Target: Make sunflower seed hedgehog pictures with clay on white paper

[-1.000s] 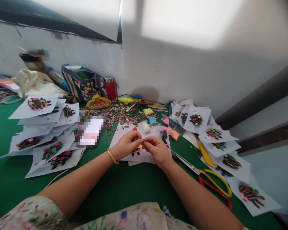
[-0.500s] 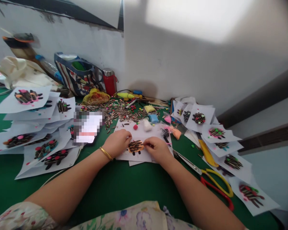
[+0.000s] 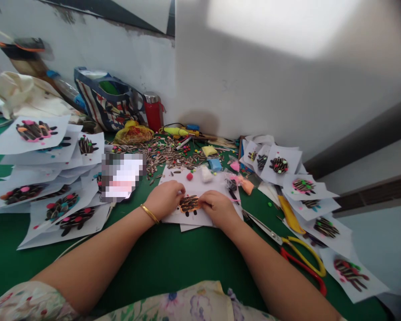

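A hedgehog-like figure of dark striped seeds on orange clay, with black feet, lies on a white sheet of paper. My left hand rests at its left side, fingers curled in; whatever they hold is hidden. At the figure's right edge, my right hand has thumb and fingers pinched together. What sits in that pinch is too small to tell. Beyond the hands, a red clay ball and a white clay lump lie on the paper.
Loose striped seeds are heaped behind the paper. Blue clay and orange clay lie nearby. Large scissors are right of my right hand. A blurred phone and papers with seed figures lie left; more figure sheets lie right.
My hands were together above the figure. They have parted, the left to its left side and the right lowered to its right edge, uncovering the figure. The view has shifted slightly.
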`<state>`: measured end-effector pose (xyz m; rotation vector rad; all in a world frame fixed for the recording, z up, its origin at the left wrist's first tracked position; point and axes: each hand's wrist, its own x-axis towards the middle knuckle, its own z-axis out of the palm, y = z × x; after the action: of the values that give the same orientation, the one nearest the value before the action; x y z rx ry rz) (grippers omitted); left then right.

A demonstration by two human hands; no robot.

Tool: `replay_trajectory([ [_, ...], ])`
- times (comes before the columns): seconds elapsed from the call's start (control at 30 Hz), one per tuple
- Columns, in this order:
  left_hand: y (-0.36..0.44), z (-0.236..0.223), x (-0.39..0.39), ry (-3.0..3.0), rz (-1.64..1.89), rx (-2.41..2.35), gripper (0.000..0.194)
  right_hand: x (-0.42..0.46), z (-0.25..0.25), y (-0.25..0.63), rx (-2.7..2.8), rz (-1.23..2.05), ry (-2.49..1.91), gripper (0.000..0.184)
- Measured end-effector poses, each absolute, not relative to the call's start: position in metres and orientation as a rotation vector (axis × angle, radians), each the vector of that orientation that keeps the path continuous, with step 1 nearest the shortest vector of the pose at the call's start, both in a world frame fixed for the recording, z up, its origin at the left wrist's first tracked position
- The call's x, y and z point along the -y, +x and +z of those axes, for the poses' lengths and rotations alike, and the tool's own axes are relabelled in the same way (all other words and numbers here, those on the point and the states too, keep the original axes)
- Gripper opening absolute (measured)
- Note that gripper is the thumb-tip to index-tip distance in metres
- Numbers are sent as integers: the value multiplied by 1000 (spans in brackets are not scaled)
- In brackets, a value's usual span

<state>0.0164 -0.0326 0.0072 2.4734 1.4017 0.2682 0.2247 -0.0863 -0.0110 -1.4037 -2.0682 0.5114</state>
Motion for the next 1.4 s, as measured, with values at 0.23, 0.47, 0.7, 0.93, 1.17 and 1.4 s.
replay_trajectory([
  [0.23,16,7,32,2474,270,-1401,20,84,-10,224,2198,430,-1418,24],
  [0.47,16,7,32,2453,260,-1401,21,82,-12,223,2229,424,-1435,25],
  [0.7,15,13,30,2094,543,-1372,33,84,-9,227,2140,492,-1363,23],
  [0.93,20,27,39,1108,657,-991,46,90,3,228,1938,446,-1293,24],
  [1.17,26,24,47,1369,682,-957,44,100,5,215,1849,588,-1261,21],
  [1.4,30,25,70,1945,684,-1018,58,103,8,208,1765,752,-1173,14],
])
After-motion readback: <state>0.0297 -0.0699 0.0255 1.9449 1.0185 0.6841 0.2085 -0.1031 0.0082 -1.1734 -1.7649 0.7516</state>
